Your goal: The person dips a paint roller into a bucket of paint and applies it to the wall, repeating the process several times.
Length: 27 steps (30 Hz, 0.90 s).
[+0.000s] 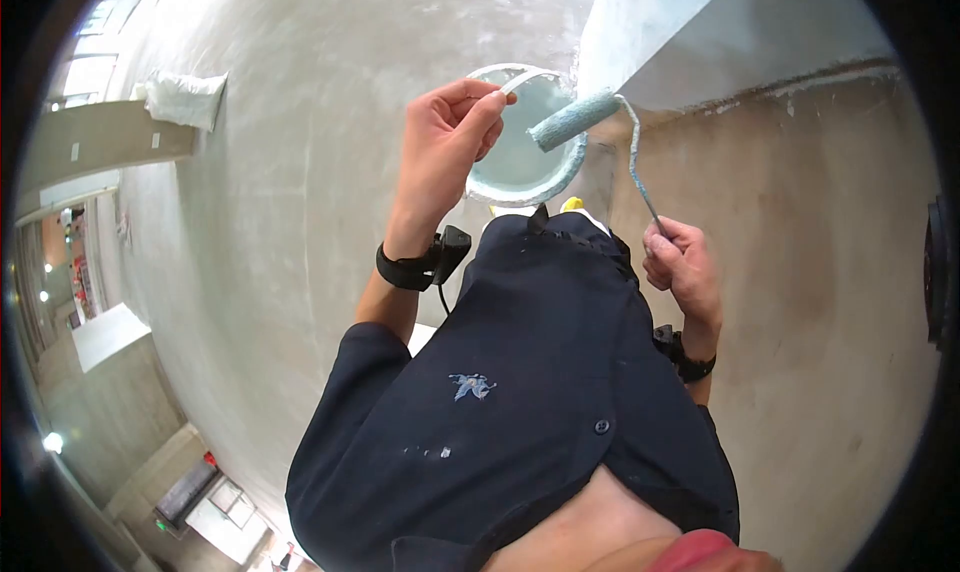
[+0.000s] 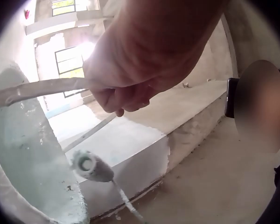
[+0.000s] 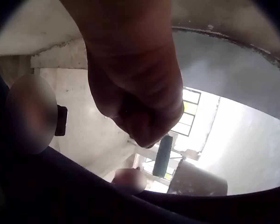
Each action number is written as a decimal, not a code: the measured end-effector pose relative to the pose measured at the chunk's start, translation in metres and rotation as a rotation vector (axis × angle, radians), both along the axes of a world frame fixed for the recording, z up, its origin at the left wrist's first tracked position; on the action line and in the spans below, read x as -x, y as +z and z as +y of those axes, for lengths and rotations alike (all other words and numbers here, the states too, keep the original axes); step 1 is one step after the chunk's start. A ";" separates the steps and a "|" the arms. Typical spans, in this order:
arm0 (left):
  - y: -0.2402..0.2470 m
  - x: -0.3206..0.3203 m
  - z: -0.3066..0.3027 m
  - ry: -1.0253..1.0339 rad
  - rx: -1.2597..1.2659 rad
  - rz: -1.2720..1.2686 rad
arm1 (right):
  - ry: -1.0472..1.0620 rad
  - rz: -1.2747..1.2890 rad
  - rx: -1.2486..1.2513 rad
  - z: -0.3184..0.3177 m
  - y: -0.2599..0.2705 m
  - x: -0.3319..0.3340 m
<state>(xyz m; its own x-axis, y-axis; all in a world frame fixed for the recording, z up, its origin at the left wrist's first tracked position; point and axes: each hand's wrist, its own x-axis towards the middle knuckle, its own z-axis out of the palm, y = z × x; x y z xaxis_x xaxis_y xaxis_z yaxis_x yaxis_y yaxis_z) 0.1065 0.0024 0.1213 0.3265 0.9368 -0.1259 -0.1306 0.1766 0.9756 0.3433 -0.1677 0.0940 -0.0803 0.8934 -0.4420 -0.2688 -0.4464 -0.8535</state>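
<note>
A bucket (image 1: 520, 200) of pale blue-green paint hangs or stands in front of the person, its rim coated with paint. The left hand (image 1: 450, 142) grips the bucket's white handle (image 1: 528, 78) between thumb and curled fingers. In the right hand (image 1: 684, 267) is the frame of a paint roller (image 1: 577, 119), its bent rod smeared with paint. The paint-covered sleeve overlaps the bucket's right rim in the head view. Seen from the left wrist, the roller's end (image 2: 88, 163) is beside the bucket wall (image 2: 60, 186).
A freshly coated pale surface (image 1: 660, 22) borders a bare brownish wall (image 1: 780, 212) beyond the bucket. At far left a white bag (image 1: 186, 100) rests on a ledge (image 1: 110, 142). A window (image 2: 70, 65) shows behind the left hand.
</note>
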 end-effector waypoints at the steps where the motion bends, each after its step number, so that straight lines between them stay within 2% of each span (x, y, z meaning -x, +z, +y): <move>1: 0.002 -0.002 0.002 -0.018 0.001 0.000 | -0.018 0.000 0.001 -0.003 0.001 0.000; 3: 0.008 -0.003 0.006 -0.055 -0.005 -0.027 | 0.075 -0.020 0.054 -0.010 0.007 0.000; 6: 0.015 -0.007 0.009 -0.094 0.011 -0.069 | 0.082 -0.018 0.058 -0.023 0.012 0.002; 10: 0.028 -0.015 0.011 -0.140 0.041 -0.126 | -0.030 -0.079 0.058 -0.037 0.017 0.005; 12: 0.030 -0.019 0.012 -0.132 0.002 -0.100 | -0.083 -0.248 0.150 -0.041 0.017 0.000; 13: 0.031 -0.019 0.012 -0.145 0.004 -0.096 | -0.096 -0.244 0.153 -0.045 0.012 -0.002; 15: 0.030 -0.020 0.015 -0.171 0.026 -0.138 | 0.005 -0.672 -0.128 -0.050 0.000 -0.006; 16: 0.032 -0.019 0.014 -0.182 0.027 -0.135 | -0.006 -0.670 -0.124 -0.053 0.003 -0.004; 18: 0.032 -0.024 0.014 -0.179 0.046 -0.074 | -0.036 -0.221 0.010 -0.053 0.014 -0.004; 19: 0.030 -0.027 0.013 -0.183 0.045 -0.072 | -0.041 -0.219 0.009 -0.051 0.018 -0.004; 21: 0.027 -0.032 0.011 -0.209 0.002 -0.014 | -0.143 -0.026 0.034 -0.045 0.024 0.000; 27: 0.029 -0.035 0.002 -0.224 -0.014 0.057 | -0.081 0.001 -0.005 -0.013 0.027 0.019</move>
<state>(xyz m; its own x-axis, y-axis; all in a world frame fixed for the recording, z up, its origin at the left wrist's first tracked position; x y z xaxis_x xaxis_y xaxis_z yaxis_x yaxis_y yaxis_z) 0.1410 0.0046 0.1504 0.5195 0.8433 -0.1375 -0.0345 0.1815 0.9828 0.3244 -0.1802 0.1213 -0.0085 0.8990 -0.4378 -0.3050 -0.4193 -0.8551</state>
